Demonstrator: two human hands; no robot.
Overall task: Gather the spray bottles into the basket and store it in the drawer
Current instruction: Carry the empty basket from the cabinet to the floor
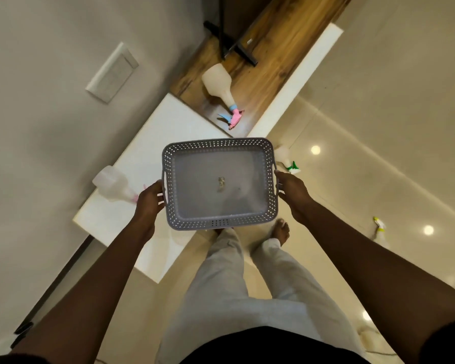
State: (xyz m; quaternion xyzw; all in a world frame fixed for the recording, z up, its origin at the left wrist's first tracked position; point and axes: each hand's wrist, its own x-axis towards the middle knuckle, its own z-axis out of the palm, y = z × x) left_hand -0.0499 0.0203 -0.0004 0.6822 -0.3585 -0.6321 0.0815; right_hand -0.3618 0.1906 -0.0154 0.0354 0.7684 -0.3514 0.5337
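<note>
I carry a grey perforated basket (269, 164) in front of me, level and holding no bottles; only a small scrap lies on its floor. My left hand (150, 199) grips its left handle and my right hand (292, 190) grips its right handle. One white spray bottle with a pink and blue trigger (218, 84) lies on the wooden top. Another white bottle with a pink trigger (113, 183) lies on the white cabinet top beside my left hand. A green-trigger bottle (286, 158) is on the floor behind the basket. A yellow-trigger bottle (381, 232) is on the floor to the right.
A low white cabinet (142, 151) runs along the wall, with a wooden top (273, 48) further on that bears a black stand (231, 46). A wall switch plate (112, 72) is on the left. My legs and bare feet stand on a glossy tiled floor (365, 166).
</note>
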